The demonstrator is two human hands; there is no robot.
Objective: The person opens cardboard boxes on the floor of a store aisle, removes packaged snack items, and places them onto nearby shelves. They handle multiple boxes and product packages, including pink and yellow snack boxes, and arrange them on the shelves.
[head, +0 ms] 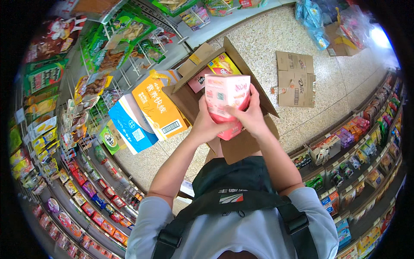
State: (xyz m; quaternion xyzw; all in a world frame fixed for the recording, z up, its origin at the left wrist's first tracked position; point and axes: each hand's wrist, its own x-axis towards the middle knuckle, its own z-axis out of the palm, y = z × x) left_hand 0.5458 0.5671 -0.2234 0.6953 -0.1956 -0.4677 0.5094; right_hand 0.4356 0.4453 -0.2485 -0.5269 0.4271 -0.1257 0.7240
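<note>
Both hands hold one pink and white carton (226,94) by its two sides, above an open cardboard box (250,73). My left hand (208,121) grips its left side and lower edge. My right hand (250,115) wraps the right side, with a finger or thumb across its front. Behind the carton, inside the box, lie a yellow and red package (224,64) and a pink package (198,81). The box's near flap (241,147) hangs towards my lap. How full the box is stays hidden by the carton and hands.
Orange (161,105) and blue (131,124) printed cartons stand left of the box. A flattened cardboard box (296,79) lies on the speckled floor at right. Snack shelves (352,155) curve along the right; hanging bags (113,58) fill the left. Plastic bags (312,22) sit at the upper right.
</note>
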